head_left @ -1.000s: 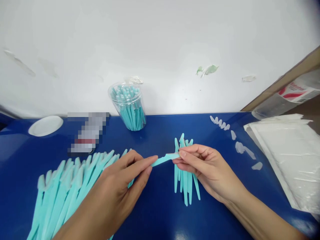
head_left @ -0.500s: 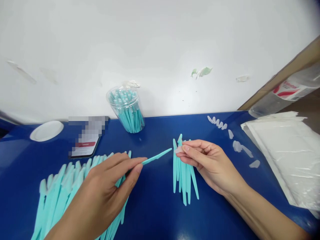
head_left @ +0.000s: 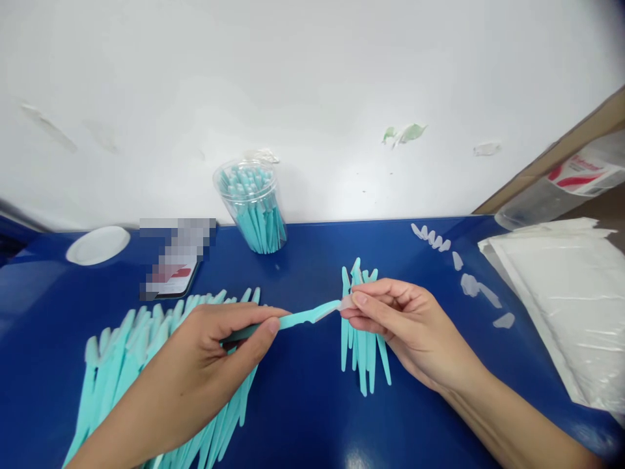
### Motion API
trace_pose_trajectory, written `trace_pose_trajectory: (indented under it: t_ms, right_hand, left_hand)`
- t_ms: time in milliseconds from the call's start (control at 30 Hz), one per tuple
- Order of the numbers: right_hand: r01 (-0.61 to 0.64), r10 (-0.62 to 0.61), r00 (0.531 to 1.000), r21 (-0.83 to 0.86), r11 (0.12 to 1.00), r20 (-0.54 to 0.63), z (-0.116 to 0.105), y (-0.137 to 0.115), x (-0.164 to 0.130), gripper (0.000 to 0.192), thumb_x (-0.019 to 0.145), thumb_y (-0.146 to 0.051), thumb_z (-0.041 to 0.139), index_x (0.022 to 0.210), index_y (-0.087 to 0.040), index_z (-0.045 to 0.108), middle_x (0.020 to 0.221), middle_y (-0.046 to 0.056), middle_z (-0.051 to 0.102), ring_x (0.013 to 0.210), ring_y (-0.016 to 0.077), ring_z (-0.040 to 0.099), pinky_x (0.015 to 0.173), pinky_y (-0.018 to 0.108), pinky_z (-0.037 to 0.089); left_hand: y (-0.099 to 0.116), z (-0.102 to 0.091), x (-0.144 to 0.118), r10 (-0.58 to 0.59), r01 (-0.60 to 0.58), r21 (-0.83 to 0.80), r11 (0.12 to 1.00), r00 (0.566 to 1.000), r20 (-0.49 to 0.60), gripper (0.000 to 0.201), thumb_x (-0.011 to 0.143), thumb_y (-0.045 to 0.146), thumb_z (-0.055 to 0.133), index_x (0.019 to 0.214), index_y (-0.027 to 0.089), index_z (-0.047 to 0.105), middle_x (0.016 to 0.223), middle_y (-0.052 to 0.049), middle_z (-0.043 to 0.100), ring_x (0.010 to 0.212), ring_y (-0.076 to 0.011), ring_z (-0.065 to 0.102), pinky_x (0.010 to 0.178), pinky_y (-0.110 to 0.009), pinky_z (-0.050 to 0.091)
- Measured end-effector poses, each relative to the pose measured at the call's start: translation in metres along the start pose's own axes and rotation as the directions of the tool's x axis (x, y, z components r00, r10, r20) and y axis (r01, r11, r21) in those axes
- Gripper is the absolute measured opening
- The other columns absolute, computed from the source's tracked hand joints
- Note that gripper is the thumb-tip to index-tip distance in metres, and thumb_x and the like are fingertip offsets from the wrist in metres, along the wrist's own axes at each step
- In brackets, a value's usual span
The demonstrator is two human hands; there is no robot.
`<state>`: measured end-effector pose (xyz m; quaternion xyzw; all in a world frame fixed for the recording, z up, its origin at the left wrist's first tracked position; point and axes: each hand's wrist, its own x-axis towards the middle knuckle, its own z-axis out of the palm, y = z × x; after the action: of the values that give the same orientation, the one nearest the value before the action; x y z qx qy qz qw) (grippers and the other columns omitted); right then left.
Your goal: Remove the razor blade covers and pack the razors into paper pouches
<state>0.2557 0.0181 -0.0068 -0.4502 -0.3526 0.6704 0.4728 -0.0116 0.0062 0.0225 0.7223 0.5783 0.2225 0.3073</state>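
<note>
Open lanes: blue tabletop point(head_left: 312, 260), centre, between clear cup point(head_left: 247, 197) and small stick pile point(head_left: 362, 361); lower centre, below held stick point(head_left: 297, 319). Obstructions: large stick pile point(head_left: 117, 365), lower left; white packets point(head_left: 561, 299), right edge; wall point(head_left: 317, 71), top.

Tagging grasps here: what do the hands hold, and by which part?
Left hand: a turquoise razor, by its handle. Right hand: a translucent cap, pinched at the end away from the razor.

On the table point(head_left: 303, 417): razor pile point(head_left: 115, 358) under left hand point(head_left: 219, 352), phone point(head_left: 181, 264) beyond it; second pile point(head_left: 361, 352) beneath right hand point(head_left: 407, 319), packets point(head_left: 561, 299) farther right.
</note>
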Motion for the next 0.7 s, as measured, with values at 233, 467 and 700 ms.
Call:
trace_pose_trajectory:
  t_ms: [233, 467, 700]
  right_hand:
    - [-0.022, 0.03, 0.996, -0.099, 0.995, 0.079, 0.002, 0.008, -0.004, 0.022, 0.077, -0.039, 0.094, 0.091, -0.024, 0.086, 0.084, 0.005, 0.084, 0.079, 0.0216, 0.083, 0.077, 0.033, 0.071]
    - [0.122, -0.099, 0.992, -0.369, 0.921, 0.081, 0.001, 0.0, -0.007, 0.04, 0.076, -0.046, 0.092, 0.112, -0.03, 0.084, 0.093, 0.006, 0.085, 0.08, 0.0262, 0.081, 0.074, 0.04, 0.069]
    - [0.091, -0.51, 0.806, -0.788, 0.61, -0.302, -0.048, -0.023, 0.018, 0.037, 0.085, -0.062, 0.074, 0.095, -0.027, 0.082, 0.084, 0.01, 0.082, 0.07, 0.028, 0.079, 0.075, 0.045, 0.065]
  left_hand:
    - [0.008, 0.015, 0.0, -0.003, 0.007, -0.043, 0.999, 0.995, 0.098, 0.036, 0.101, 0.051, 0.055, 0.106, 0.032, 0.085, 0.067, 0.002, 0.071, 0.059, -0.0168, 0.064, 0.046, -0.022, 0.047]
    - [0.015, -0.001, -0.018, 0.043, -0.043, 0.024, 0.999, 0.999, 0.027, 0.025, 0.102, 0.042, 0.061, 0.089, 0.033, 0.08, 0.097, 0.003, 0.077, 0.077, -0.0142, 0.07, 0.06, -0.022, 0.05]
    - [-0.026, -0.037, -0.065, -0.234, 0.419, 0.355, 0.836, 0.857, -0.459, 0.031, 0.091, 0.055, 0.069, 0.093, 0.027, 0.081, 0.078, 0.0, 0.079, 0.065, -0.0197, 0.073, 0.064, -0.03, 0.053]
